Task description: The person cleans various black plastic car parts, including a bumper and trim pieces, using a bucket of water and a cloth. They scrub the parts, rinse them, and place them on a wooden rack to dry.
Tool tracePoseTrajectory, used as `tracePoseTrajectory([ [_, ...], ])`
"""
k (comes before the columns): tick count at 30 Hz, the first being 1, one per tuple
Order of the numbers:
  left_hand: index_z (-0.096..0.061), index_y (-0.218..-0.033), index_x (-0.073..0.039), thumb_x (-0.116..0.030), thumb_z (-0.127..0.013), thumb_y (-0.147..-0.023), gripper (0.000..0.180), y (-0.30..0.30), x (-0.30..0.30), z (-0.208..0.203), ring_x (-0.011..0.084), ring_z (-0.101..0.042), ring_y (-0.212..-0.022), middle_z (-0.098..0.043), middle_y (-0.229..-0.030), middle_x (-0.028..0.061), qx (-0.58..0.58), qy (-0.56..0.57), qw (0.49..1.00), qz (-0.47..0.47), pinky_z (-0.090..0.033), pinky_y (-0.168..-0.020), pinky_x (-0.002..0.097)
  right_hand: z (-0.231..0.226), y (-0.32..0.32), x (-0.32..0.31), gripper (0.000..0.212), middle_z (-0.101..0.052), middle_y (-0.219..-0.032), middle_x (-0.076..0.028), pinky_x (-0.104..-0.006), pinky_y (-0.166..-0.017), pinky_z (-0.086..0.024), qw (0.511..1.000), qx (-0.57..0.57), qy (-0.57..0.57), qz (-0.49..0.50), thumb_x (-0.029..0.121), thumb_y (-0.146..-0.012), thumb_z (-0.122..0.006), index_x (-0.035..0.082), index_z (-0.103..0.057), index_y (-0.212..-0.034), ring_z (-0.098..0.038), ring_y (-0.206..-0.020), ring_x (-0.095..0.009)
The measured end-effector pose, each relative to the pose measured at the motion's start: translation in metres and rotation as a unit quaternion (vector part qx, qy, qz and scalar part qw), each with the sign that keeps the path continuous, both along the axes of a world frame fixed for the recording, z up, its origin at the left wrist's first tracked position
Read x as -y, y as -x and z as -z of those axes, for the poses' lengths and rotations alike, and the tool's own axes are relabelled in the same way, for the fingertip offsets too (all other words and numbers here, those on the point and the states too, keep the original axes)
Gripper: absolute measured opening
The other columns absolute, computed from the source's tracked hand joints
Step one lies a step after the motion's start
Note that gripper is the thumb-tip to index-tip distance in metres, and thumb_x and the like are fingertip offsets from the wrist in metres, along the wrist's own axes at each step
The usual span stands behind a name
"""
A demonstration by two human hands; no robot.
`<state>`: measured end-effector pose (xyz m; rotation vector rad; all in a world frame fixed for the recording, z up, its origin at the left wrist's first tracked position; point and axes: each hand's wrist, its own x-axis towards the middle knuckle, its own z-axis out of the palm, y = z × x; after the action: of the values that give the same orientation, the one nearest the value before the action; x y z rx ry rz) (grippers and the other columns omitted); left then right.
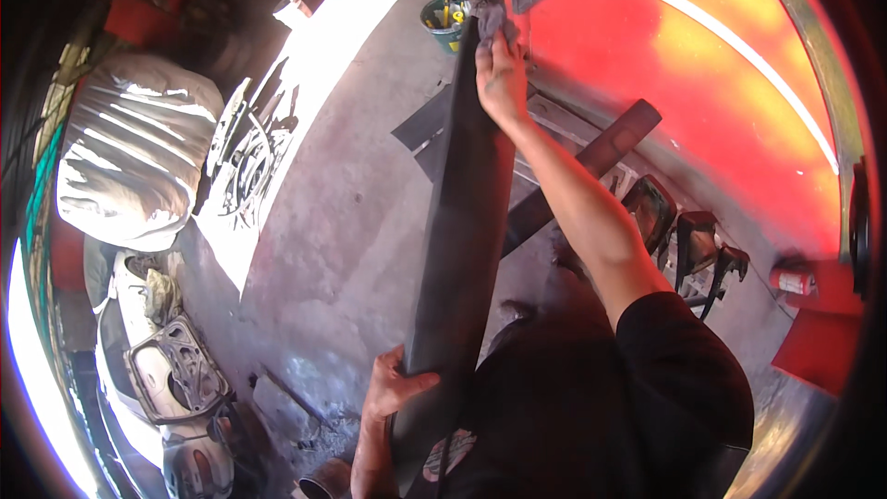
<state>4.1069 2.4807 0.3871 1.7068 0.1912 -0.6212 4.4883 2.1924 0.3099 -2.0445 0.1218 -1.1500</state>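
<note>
A long black panel (459,231) slants away from my body, its near end by my torso and its far end near a red surface. My left hand (399,386) is closed on the near left edge, with the thumb lying over the panel's face. At the far end, my outstretched right hand (502,79) presses a crumpled greyish cloth (492,26) against the top of the panel. Part of the cloth is hidden under the fingers.
A dark bucket (443,37) with yellow things stands beyond the panel's far end. Another dark bar (610,143) lies crosswise under my right arm, beside several black parts (695,245). A large red panel (665,65) rises at right. At left are a covered bulky object (139,152) and loose parts.
</note>
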Motion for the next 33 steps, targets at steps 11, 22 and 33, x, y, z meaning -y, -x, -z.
tracePoseTrajectory([
  [11,-0.069,-0.104,0.004,-0.006,-0.084,-0.077,0.033,-0.015,-0.026,0.000,0.0094,-0.062,-0.076,-0.070,-0.089,0.0040,0.083,0.092,0.991,-0.044,-0.050,-0.067,0.0241,-0.085,-0.025,-0.031,0.043,-0.064,-0.116,-0.024,-0.0462,-0.095,-0.050,0.962,0.007,-0.135,-0.235,0.025,-0.094,-0.064,0.002,-0.056,-0.130,-0.058,-0.118,-0.041],
  [22,-0.065,-0.113,0.006,-0.034,-0.085,-0.084,0.054,-0.117,-0.069,-0.035,0.0124,-0.065,-0.086,-0.071,-0.096,0.0068,0.443,0.105,0.851,-0.262,-0.053,-0.078,0.0270,-0.052,0.235,-0.190,0.064,-0.024,-0.159,-0.030,-0.0431,-0.116,-0.031,0.852,0.007,-0.058,-0.521,0.002,-0.098,-0.055,-0.008,-0.025,-0.154,-0.025,-0.148,-0.049],
  [33,-0.058,-0.129,0.007,-0.072,-0.027,-0.100,0.090,-0.134,-0.087,-0.065,0.0154,-0.057,-0.109,-0.065,-0.119,0.0096,0.428,0.009,0.806,-0.409,-0.044,-0.097,0.0287,-0.155,0.179,-0.244,0.039,-0.050,-0.138,-0.028,-0.0498,-0.107,-0.039,0.846,0.120,0.121,-0.505,0.012,-0.095,-0.059,0.001,-0.055,-0.132,-0.045,-0.131,-0.047],
])
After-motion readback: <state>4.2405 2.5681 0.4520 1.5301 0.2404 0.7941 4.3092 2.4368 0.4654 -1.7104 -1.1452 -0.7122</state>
